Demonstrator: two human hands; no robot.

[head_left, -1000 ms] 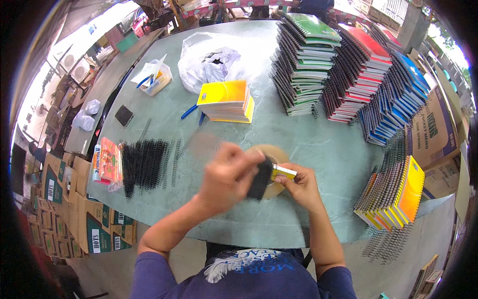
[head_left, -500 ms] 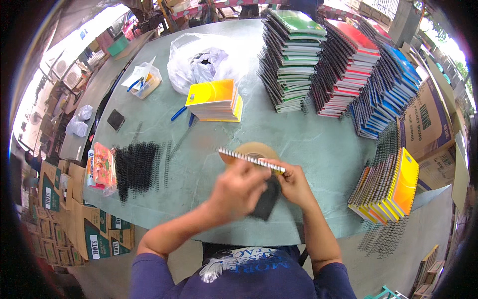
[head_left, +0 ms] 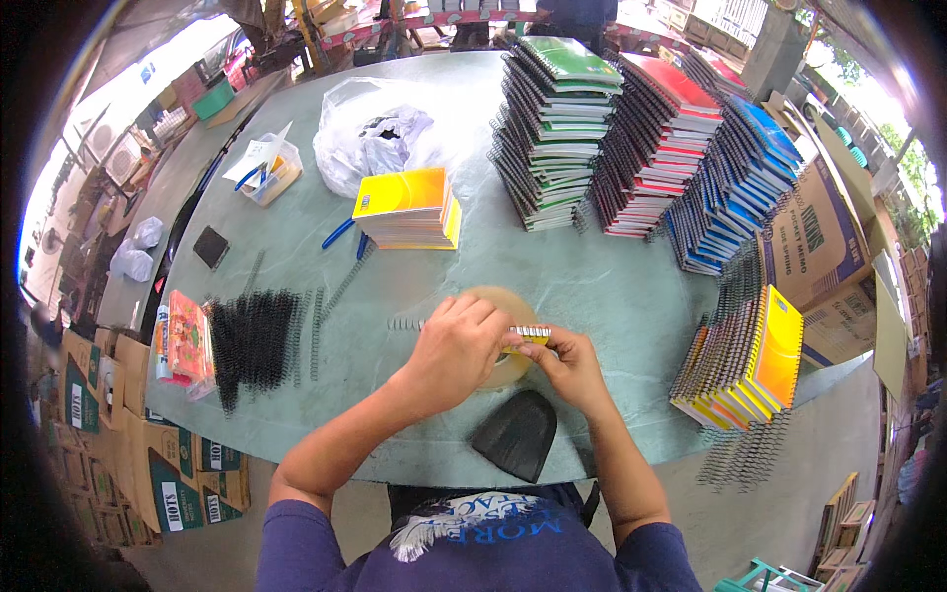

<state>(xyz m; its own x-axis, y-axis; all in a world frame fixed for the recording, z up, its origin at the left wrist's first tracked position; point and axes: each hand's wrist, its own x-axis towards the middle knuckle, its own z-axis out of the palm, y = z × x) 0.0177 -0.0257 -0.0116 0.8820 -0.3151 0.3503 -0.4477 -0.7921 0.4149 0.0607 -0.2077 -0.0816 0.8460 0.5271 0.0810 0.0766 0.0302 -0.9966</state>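
Note:
Between my hands is a small yellow notebook, held edge up over a round tan disc. My right hand grips its right end, thumb and fingers closed. My left hand is closed over its left part, fingertips pressed at the punched edge and hiding much of it. A thin spiral binding coil sticks out left from beneath the left hand, in line with that edge. Just below, near the table edge, lies a dark rounded pad.
Loose black coils lie left, beside an orange pack. A stack of yellow pads stands ahead, near a plastic bag. Tall green, red and blue notebook stacks stand far right; bound yellow notebooks sit nearer.
My left hand, blurred before, has moved up and right onto the notebook's edge. The notebook has become more level, and a coil now shows left of my hand. The whole view has shifted slightly.

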